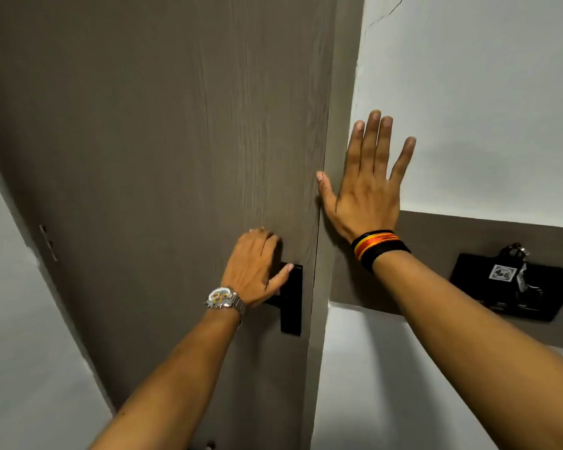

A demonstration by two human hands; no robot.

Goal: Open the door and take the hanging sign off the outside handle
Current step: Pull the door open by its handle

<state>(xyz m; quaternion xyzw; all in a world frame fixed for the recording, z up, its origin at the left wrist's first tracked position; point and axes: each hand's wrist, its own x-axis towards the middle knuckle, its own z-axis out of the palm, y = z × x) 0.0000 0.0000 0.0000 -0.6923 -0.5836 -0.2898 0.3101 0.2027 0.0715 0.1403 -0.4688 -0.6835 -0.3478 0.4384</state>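
A big brown door [163,157] fills the middle and the 9 o'clock side of the view, and it sits shut against its frame [333,131]. Near 6 o'clock from the middle, the left hand [255,266] is wrapped around the black door handle [275,300], with the fingers curled over it and the thumb pointing toward 3 o'clock across the black plate [291,303]. A shiny silver watch [223,298] is on that wrist. Toward 2 o'clock from the left hand, the right hand [364,186] lies flat with its fingers spread wide and holds nothing. Its palm rests on the frame and the white wall [485,108], and its thumb touches the edge of the door. Bands of black, orange and yellow [379,248] go around that wrist. At about 3 o'clock, on a brown strip of the wall, there is a black holder [488,287] with a small white tag [502,273] and some keys [517,251]. A thin crack [384,14] runs in the wall at 1 o'clock. The hanging sign cannot be seen from this side of the door.
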